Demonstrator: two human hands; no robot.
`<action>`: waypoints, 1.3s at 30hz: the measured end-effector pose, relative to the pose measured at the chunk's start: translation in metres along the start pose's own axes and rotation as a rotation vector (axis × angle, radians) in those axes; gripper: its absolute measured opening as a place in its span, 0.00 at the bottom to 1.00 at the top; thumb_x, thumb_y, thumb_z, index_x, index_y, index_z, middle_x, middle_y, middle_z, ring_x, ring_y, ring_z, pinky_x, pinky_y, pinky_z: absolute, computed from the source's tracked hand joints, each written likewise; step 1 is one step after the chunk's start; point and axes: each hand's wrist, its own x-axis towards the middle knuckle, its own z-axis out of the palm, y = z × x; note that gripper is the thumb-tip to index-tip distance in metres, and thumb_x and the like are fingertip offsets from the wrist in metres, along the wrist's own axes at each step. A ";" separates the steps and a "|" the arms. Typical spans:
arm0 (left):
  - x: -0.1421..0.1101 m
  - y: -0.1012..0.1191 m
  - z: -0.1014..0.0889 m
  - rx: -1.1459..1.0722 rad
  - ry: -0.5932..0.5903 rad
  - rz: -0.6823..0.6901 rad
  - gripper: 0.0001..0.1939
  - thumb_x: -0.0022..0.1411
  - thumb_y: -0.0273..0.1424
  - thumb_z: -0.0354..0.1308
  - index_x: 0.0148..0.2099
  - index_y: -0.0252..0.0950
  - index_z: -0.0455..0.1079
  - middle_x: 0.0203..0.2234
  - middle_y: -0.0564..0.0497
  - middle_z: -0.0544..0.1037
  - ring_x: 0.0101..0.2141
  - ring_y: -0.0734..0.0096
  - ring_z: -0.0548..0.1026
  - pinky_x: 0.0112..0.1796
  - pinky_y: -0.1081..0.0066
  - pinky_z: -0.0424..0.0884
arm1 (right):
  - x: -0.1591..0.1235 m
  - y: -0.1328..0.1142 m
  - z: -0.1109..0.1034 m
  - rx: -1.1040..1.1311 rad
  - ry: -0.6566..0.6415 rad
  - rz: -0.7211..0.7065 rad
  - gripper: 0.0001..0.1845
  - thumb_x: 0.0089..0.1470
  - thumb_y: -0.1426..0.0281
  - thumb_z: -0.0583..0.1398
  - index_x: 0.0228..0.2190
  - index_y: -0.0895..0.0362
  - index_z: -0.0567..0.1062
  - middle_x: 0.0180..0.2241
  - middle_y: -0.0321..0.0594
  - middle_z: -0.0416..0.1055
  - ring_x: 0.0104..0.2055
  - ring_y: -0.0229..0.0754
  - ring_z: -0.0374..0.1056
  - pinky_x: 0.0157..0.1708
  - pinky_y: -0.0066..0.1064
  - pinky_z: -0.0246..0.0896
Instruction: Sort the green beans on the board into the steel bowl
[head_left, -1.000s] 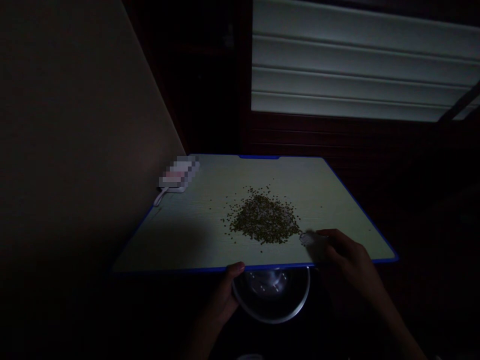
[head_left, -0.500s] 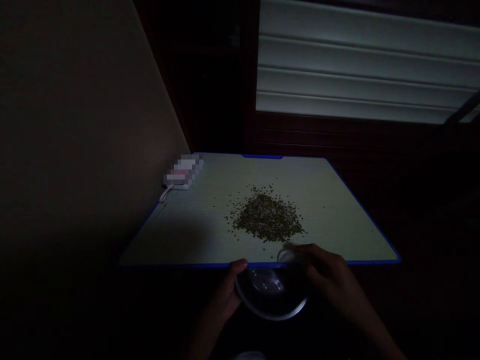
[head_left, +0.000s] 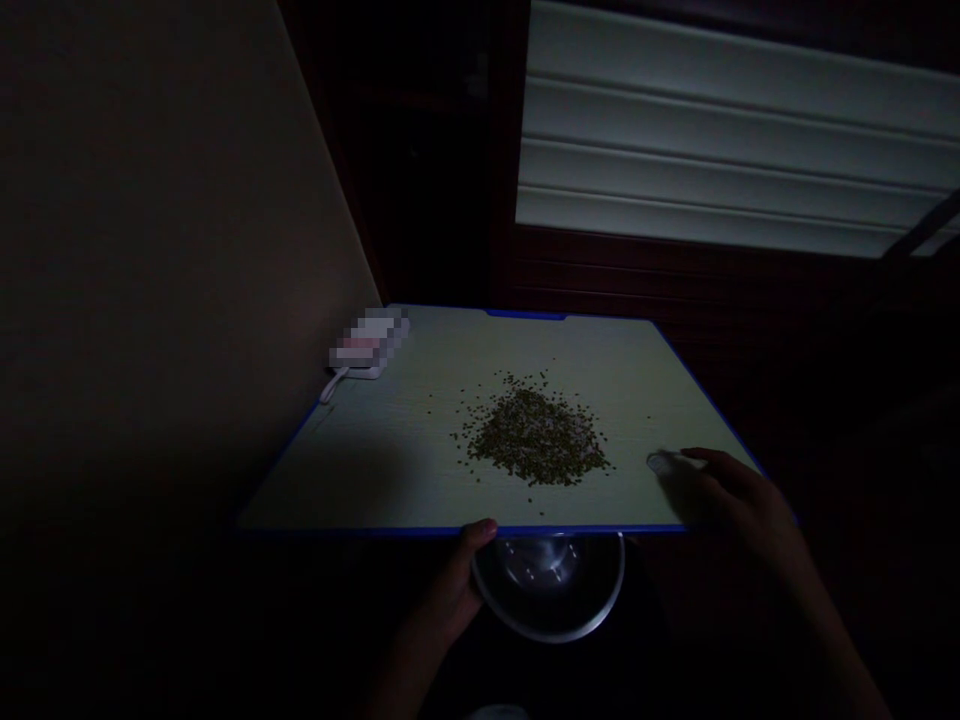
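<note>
Dim view, several things partly lost.
The board (head_left: 637,360) hides the far side of the bowl (head_left: 562,637); pixels mask the pale object (head_left: 370,342); the small clear thing (head_left: 659,462) by the right hand (head_left: 739,495) is blurred; the bottom edge crops a round shape (head_left: 499,713).

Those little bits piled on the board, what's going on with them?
The person's right hand holds what looks like a small, shiny spoon, right of a heap of small, greenish-brown seeds on a pale, blue-edged board. The left hand has its thumb on the board's near edge, beside a round metal bowl.
</note>
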 end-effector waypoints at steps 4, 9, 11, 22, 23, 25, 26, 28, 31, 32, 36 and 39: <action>-0.001 0.001 0.002 0.002 0.013 -0.018 0.17 0.54 0.30 0.63 0.47 0.28 0.75 0.38 0.40 0.84 0.49 0.49 0.77 0.55 0.53 0.67 | 0.011 -0.001 0.003 -0.045 0.008 -0.033 0.23 0.55 0.59 0.56 0.49 0.54 0.76 0.42 0.43 0.79 0.41 0.50 0.75 0.33 0.33 0.68; -0.004 0.003 0.006 0.025 -0.003 -0.019 0.15 0.54 0.32 0.64 0.43 0.28 0.76 0.38 0.39 0.84 0.47 0.49 0.79 0.54 0.53 0.68 | 0.009 -0.023 0.021 0.038 -0.088 -0.077 0.22 0.55 0.61 0.57 0.49 0.55 0.77 0.46 0.44 0.78 0.45 0.51 0.74 0.41 0.36 0.68; -0.003 0.003 0.006 0.028 -0.006 -0.015 0.14 0.54 0.32 0.64 0.41 0.28 0.76 0.37 0.40 0.85 0.46 0.49 0.79 0.54 0.54 0.68 | 0.005 -0.029 0.024 0.085 -0.141 -0.087 0.22 0.56 0.61 0.57 0.49 0.55 0.76 0.48 0.44 0.77 0.48 0.51 0.74 0.44 0.36 0.68; -0.002 0.003 0.005 0.033 0.031 -0.027 0.16 0.54 0.30 0.63 0.45 0.28 0.76 0.37 0.40 0.85 0.47 0.49 0.78 0.55 0.54 0.67 | -0.003 -0.032 0.025 0.127 -0.206 -0.087 0.22 0.58 0.59 0.57 0.50 0.54 0.75 0.49 0.45 0.77 0.48 0.52 0.74 0.44 0.38 0.69; -0.002 0.003 0.005 0.032 0.040 -0.022 0.16 0.54 0.29 0.63 0.45 0.28 0.76 0.37 0.41 0.85 0.47 0.50 0.78 0.55 0.54 0.67 | -0.003 -0.032 0.027 0.124 -0.210 -0.086 0.21 0.58 0.60 0.57 0.50 0.54 0.75 0.48 0.44 0.77 0.47 0.52 0.74 0.43 0.38 0.69; -0.003 0.003 0.007 0.018 0.049 0.004 0.17 0.54 0.29 0.63 0.47 0.29 0.75 0.37 0.42 0.85 0.47 0.50 0.79 0.55 0.54 0.67 | -0.002 -0.030 0.028 0.114 -0.204 -0.092 0.21 0.58 0.61 0.57 0.50 0.54 0.75 0.48 0.43 0.77 0.47 0.52 0.74 0.43 0.37 0.69; -0.004 0.003 0.007 0.010 0.047 0.016 0.18 0.54 0.28 0.63 0.48 0.30 0.74 0.38 0.42 0.85 0.47 0.51 0.79 0.55 0.54 0.67 | -0.001 -0.029 0.029 0.106 -0.195 -0.094 0.21 0.58 0.61 0.56 0.50 0.54 0.75 0.49 0.43 0.77 0.48 0.52 0.74 0.42 0.36 0.69; -0.004 0.003 0.007 0.000 0.036 0.022 0.19 0.55 0.28 0.63 0.49 0.30 0.74 0.39 0.42 0.84 0.47 0.51 0.79 0.55 0.54 0.68 | 0.000 -0.029 0.029 0.091 -0.179 -0.091 0.21 0.58 0.62 0.56 0.51 0.54 0.75 0.49 0.44 0.77 0.48 0.52 0.73 0.42 0.37 0.69; -0.003 0.002 0.006 -0.003 0.013 -0.014 0.16 0.56 0.29 0.63 0.46 0.28 0.74 0.38 0.40 0.85 0.47 0.50 0.79 0.54 0.55 0.68 | 0.001 -0.033 0.031 0.088 -0.193 -0.107 0.21 0.58 0.63 0.56 0.51 0.55 0.75 0.48 0.45 0.77 0.48 0.52 0.73 0.43 0.38 0.69; -0.003 0.001 0.005 -0.008 0.011 -0.009 0.16 0.56 0.29 0.63 0.46 0.28 0.74 0.38 0.40 0.85 0.46 0.50 0.79 0.54 0.55 0.68 | 0.001 -0.036 0.032 0.096 -0.208 -0.121 0.21 0.58 0.63 0.56 0.51 0.55 0.75 0.48 0.45 0.77 0.48 0.52 0.73 0.44 0.38 0.69; -0.003 0.001 0.005 -0.031 0.035 0.033 0.19 0.55 0.27 0.63 0.50 0.30 0.73 0.39 0.43 0.85 0.46 0.52 0.79 0.55 0.54 0.68 | -0.003 -0.050 0.038 0.169 -0.262 -0.140 0.21 0.58 0.62 0.56 0.50 0.56 0.76 0.47 0.45 0.78 0.46 0.51 0.74 0.43 0.37 0.69; -0.004 0.002 0.007 -0.022 0.043 0.009 0.19 0.54 0.28 0.64 0.49 0.28 0.73 0.38 0.41 0.84 0.45 0.51 0.79 0.54 0.54 0.68 | -0.010 -0.061 0.045 0.246 -0.277 -0.151 0.20 0.57 0.63 0.57 0.48 0.55 0.77 0.47 0.44 0.77 0.47 0.51 0.74 0.45 0.38 0.69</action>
